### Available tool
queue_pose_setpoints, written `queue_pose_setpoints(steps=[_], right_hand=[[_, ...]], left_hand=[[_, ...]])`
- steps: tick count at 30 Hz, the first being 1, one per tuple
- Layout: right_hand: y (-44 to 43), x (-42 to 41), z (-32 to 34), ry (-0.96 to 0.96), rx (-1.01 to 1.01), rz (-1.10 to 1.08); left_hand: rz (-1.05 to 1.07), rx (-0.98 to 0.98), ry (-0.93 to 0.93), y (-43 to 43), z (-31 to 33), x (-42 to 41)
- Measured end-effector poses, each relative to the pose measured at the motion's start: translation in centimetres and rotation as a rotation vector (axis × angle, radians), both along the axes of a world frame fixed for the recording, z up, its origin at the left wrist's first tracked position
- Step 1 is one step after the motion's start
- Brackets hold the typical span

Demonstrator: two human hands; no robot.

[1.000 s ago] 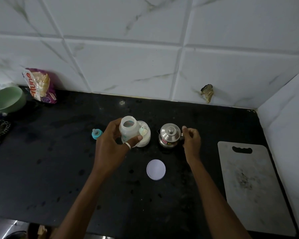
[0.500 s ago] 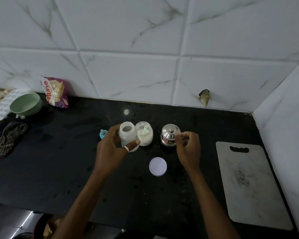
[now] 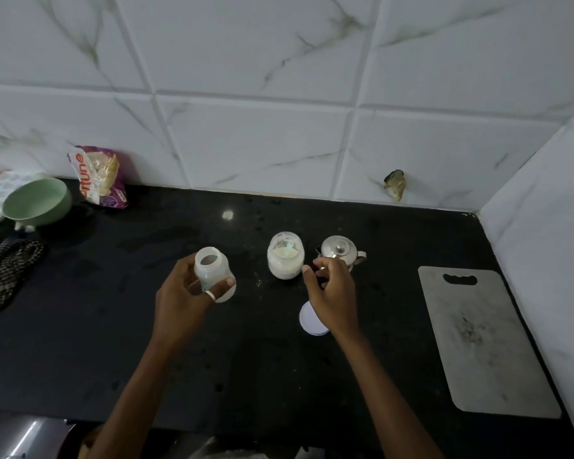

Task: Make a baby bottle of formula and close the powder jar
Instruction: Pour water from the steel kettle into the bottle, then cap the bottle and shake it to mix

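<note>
My left hand (image 3: 183, 299) grips an open, translucent baby bottle (image 3: 212, 274), holding it above the black counter to the left of the powder jar. The powder jar (image 3: 285, 256) stands open with white powder and a pale scoop inside. Its white round lid (image 3: 307, 324) lies flat on the counter, partly hidden under my right hand. My right hand (image 3: 333, 293) hovers between the jar and a small steel kettle (image 3: 340, 250), its fingers loosely curled with nothing visible in them. The thumb points toward the jar.
A grey cutting board (image 3: 478, 339) lies at the right by the side wall. At the far left are a green bowl (image 3: 37, 202), a snack packet (image 3: 100, 180) against the tiles and a checked cloth (image 3: 7, 273). The counter's front edge (image 3: 279, 432) is close below my arms.
My left hand has carried the bottle to the left, away from the jar. My right hand has left the kettle's handle and shifted left toward the jar, over the lid.
</note>
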State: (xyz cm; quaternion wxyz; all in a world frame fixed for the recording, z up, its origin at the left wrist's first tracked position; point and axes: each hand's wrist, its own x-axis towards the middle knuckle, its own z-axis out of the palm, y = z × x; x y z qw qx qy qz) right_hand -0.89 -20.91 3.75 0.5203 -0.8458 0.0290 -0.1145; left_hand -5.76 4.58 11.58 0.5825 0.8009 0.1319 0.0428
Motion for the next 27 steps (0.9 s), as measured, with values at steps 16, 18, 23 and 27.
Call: queue_pose_setpoints(steps=[16,18,23,27], right_hand=[[20.0,5.2,-2.1,0.355,-0.180,0.093],[21.5,6.2,-2.3,0.400,-0.224,0.135],[23.8,9.2,-3.4,0.479,-0.358,0.206],[24.7,10.7,-4.3,0.514,-0.463,0.269]], left_hand=[[-0.028,-0.059,0.092,15.5,-6.0,5.0],[-0.038,-0.062,0.099,16.3,-6.6,5.7],[-0.072,-0.067,0.126,17.4,-7.9,7.2],[-0.084,-0.091,0.150,17.8,-8.9,8.0]])
